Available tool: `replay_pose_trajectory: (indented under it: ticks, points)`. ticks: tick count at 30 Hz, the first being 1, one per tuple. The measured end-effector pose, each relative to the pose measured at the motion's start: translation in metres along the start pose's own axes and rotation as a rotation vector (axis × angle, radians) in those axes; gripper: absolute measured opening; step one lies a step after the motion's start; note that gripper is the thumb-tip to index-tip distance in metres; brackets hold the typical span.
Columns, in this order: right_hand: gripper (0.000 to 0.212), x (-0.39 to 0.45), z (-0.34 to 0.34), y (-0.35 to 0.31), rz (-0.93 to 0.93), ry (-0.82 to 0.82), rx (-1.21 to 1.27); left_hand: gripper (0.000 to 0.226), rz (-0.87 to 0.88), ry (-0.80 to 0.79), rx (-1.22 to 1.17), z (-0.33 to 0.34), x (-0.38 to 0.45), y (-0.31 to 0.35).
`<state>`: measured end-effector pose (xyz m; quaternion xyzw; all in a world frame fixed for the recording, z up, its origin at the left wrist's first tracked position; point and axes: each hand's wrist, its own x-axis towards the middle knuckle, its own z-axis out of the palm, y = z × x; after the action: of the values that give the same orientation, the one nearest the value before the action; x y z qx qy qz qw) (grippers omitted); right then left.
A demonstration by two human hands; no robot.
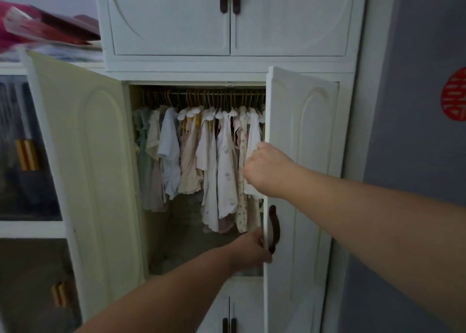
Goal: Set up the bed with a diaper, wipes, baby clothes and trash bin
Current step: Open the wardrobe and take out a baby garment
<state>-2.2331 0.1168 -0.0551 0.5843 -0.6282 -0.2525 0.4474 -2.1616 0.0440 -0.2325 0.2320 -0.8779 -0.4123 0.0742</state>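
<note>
Several pale baby clothes (pixel 196 156) hang on gold hangers from a rail (pixel 201 97) inside an open white wardrobe compartment. My right hand (pixel 268 170) reaches in at the right end of the row, fingers closed on a white garment (pixel 253 141) beside a floral one (pixel 242 206). My left hand (pixel 252 250) grips the edge of the right door (pixel 302 181) just left of its dark brown handle (pixel 273 229). The left door (pixel 83 169) stands wide open.
Closed white cabinet doors sit above (pixel 229 17) and below (pixel 229 315) the open compartment. A shelving unit with translucent panels (pixel 25 156) stands at the left, with red items (pixel 37 27) on top. A grey wall with a red sticker (pixel 454 93) lies to the right.
</note>
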Motion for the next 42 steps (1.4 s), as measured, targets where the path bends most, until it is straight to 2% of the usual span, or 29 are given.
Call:
replay_pose_trajectory:
  ticks: [4,9,11,13,15,17,19,22,25,27,29,30,32,33,37,42]
  points:
    - [0.024,-0.021,-0.016,-0.007,0.077,-0.216,0.062,0.034,0.065,-0.067,0.007,0.021,-0.016,0.019]
    - [0.009,-0.042,-0.019,-0.002,0.211,-0.499,0.191,0.039,0.150,-0.161,0.057,0.046,-0.027,0.046]
    - [0.019,-0.051,-0.015,0.000,0.244,-0.588,0.220,0.037,0.179,-0.224,0.064,0.054,-0.029,0.054]
    - [0.023,-0.059,-0.011,0.001,0.271,-0.644,0.242,0.043,0.186,-0.277,0.054,0.059,-0.031,0.058]
    - [0.012,-0.065,-0.002,0.000,0.286,-0.662,0.273,0.057,0.185,-0.282,0.038,0.062,-0.030,0.058]
    - [0.010,-0.072,0.006,-0.003,0.300,-0.642,0.290,0.064,0.210,-0.261,0.062,0.059,-0.028,0.055]
    - [0.025,-0.073,0.018,-0.009,0.338,-0.641,0.315,0.068,0.238,-0.231,0.131,0.049,-0.025,0.047]
    - [0.046,-0.073,0.036,-0.019,0.407,-0.784,0.347,0.069,0.140,-0.120,0.236,0.025,-0.019,0.020]
    - [0.037,-0.075,0.063,-0.030,0.405,-0.915,0.344,0.063,0.024,0.046,0.442,-0.008,-0.017,-0.015]
    - [0.038,-0.074,0.075,-0.035,0.443,-1.016,0.314,0.067,-0.030,0.115,0.493,-0.030,-0.021,-0.039]
    - [0.040,-0.077,0.087,-0.039,0.478,-1.099,0.386,0.059,-0.073,0.155,0.508,-0.049,-0.024,-0.061]
    - [0.036,-0.079,0.093,-0.042,0.476,-1.044,0.420,0.055,-0.097,0.166,0.516,-0.057,-0.024,-0.071]
    - [0.025,-0.082,0.102,-0.051,0.498,-0.767,0.468,0.058,-0.135,0.165,0.528,-0.069,-0.025,-0.085]
    - [0.023,-0.080,0.102,-0.057,0.499,-0.685,0.487,0.061,-0.147,0.166,0.531,-0.073,-0.027,-0.089]
    - [0.027,-0.054,0.105,-0.091,0.333,-0.726,0.546,0.074,-0.189,0.202,0.549,-0.084,-0.029,-0.105]
    - [0.027,-0.035,0.115,-0.133,0.297,-0.517,0.767,0.085,-0.212,0.237,0.542,-0.086,-0.024,-0.124]
